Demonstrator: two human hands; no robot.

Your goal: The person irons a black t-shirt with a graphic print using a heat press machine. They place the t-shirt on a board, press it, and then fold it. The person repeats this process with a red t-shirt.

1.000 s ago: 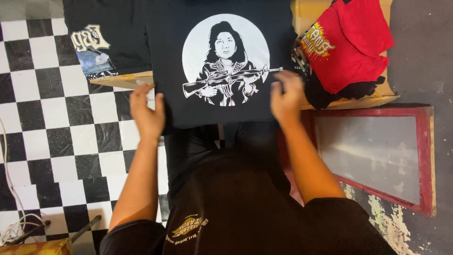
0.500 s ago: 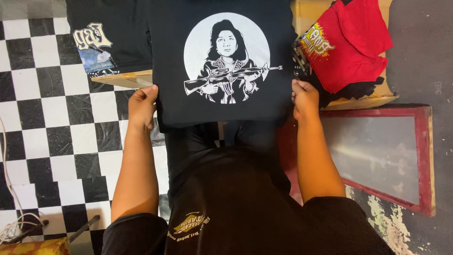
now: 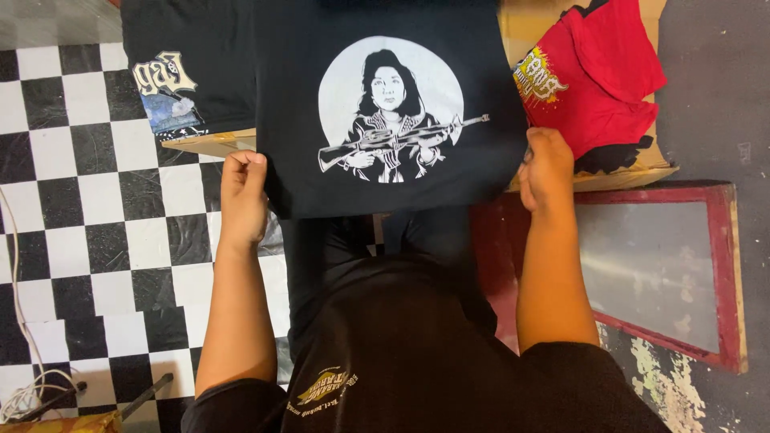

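Observation:
A black T-shirt (image 3: 297, 120) with a round white print of a figure holding a rifle lies spread in front of me. My left hand (image 3: 242, 196) grips its lower left corner, fingers curled over the hem. My right hand (image 3: 547, 167) is closed on its lower right edge. Both arms reach forward from my black-shirted body.
A second black shirt (image 3: 200, 56) with a cream and blue print lies at the upper left on a cardboard edge (image 3: 210, 143). Red garments (image 3: 597, 76) are piled at the upper right on cardboard. A red-framed screen (image 3: 666, 265) leans at the right. Checkered floor (image 3: 72, 240) and a white cable (image 3: 16, 321) are on the left.
My hands moved outward from the shirt's bottom edge to its two lower corners and closed on the fabric. The shirt has risen slightly.

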